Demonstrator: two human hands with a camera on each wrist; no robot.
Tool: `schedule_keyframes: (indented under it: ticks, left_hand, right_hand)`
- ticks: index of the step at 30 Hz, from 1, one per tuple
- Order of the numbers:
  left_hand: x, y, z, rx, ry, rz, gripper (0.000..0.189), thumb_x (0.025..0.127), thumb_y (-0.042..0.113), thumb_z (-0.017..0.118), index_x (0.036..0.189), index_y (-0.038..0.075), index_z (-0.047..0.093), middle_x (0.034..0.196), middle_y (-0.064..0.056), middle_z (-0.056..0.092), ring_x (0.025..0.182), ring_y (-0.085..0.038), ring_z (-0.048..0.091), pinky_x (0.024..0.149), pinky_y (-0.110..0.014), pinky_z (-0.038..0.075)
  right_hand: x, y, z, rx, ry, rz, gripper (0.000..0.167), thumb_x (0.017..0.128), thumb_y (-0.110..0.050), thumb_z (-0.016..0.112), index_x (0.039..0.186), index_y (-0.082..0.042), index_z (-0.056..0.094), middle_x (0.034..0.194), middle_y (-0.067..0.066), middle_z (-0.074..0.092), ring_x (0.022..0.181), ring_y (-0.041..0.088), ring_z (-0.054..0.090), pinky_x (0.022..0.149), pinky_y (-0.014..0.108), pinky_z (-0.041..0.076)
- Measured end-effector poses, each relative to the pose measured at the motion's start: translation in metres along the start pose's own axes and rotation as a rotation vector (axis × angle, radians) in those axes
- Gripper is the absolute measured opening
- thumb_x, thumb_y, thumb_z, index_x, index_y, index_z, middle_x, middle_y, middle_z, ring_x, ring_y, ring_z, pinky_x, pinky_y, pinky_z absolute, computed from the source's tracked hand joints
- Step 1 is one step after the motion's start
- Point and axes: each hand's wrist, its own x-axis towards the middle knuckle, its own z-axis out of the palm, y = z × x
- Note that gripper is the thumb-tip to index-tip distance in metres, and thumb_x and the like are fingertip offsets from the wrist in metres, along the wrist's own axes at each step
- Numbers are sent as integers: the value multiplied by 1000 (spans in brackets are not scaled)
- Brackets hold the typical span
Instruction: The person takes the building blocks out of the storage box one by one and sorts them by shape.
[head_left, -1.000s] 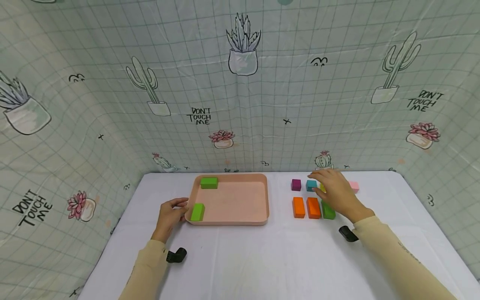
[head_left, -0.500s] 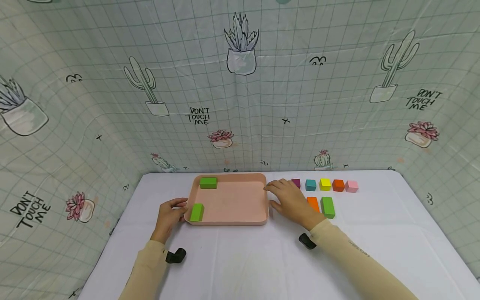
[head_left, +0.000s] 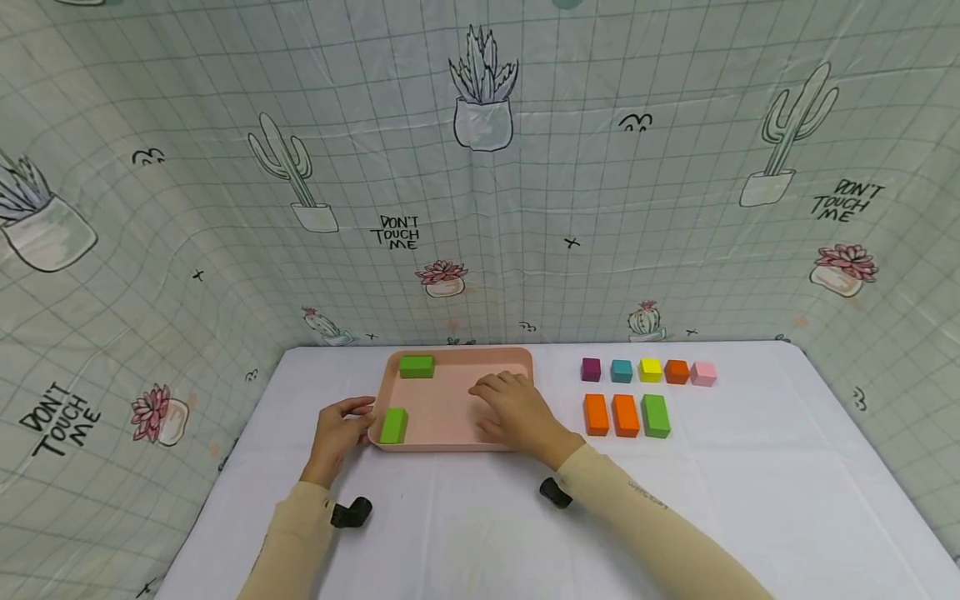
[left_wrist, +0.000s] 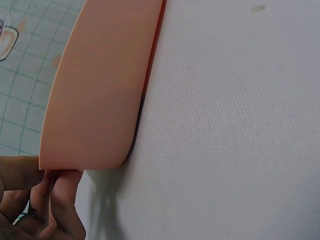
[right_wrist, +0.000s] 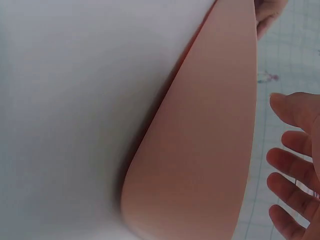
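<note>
A shallow pink tray [head_left: 446, 412] lies on the white table. Two green blocks are inside: one [head_left: 417, 367] at the back left corner and one [head_left: 393, 426] at the front left corner. At the tray's left end, my left hand [head_left: 336, 433] grips the rim. The left wrist view shows its thumb and bent fingers [left_wrist: 65, 195] against the tray wall. Over the right half of the tray, my right hand [head_left: 517, 417] hovers with nothing in it. Its thumb and fingers stand spread apart beyond the tray's side [right_wrist: 200, 125] in the right wrist view.
Right of the tray, a back row holds purple [head_left: 591, 369], teal [head_left: 621, 371], yellow [head_left: 650, 370], orange-red [head_left: 677, 372] and pink [head_left: 703, 373] cubes. Before them lie two orange blocks [head_left: 596, 415] and a green block [head_left: 656, 416]. A patterned cloth [head_left: 570, 183] rises behind the table.
My right hand has moved left, from above the rows of blocks, past the tray's right edge, to over the tray. The left hand and the blocks have stayed in place.
</note>
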Motion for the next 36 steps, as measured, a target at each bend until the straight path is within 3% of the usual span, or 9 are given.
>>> schedule_keyframes:
  ticks: [13, 22, 36]
  left_hand:
    - [-1, 0, 0, 2, 4, -9, 33, 99, -4, 64, 132, -11, 66, 118, -21, 64, 76, -10, 57, 57, -20, 52]
    - [-1, 1, 1, 1, 3, -13, 33, 100, -3, 64, 133, -10, 66, 121, -22, 63, 75, -10, 57, 57, -19, 52]
    - [0, 0, 0, -4, 2, -8, 34, 99, -4, 64, 132, -11, 66, 119, -23, 64, 74, -10, 58, 57, -19, 52]
  right_hand:
    - [30, -27, 15, 40, -35, -40, 44, 94, -31, 82, 130, -9, 71, 128, 5, 70, 117, 27, 63, 102, 43, 51]
    - [45, -39, 27, 7, -93, -31, 48, 95, -40, 80, 133, -11, 70, 131, 3, 70, 120, 24, 62, 105, 40, 50]
    - [66, -53, 40, -14, -124, -95, 50, 95, -43, 80, 134, -14, 69, 128, 0, 69, 123, 21, 63, 104, 38, 50]
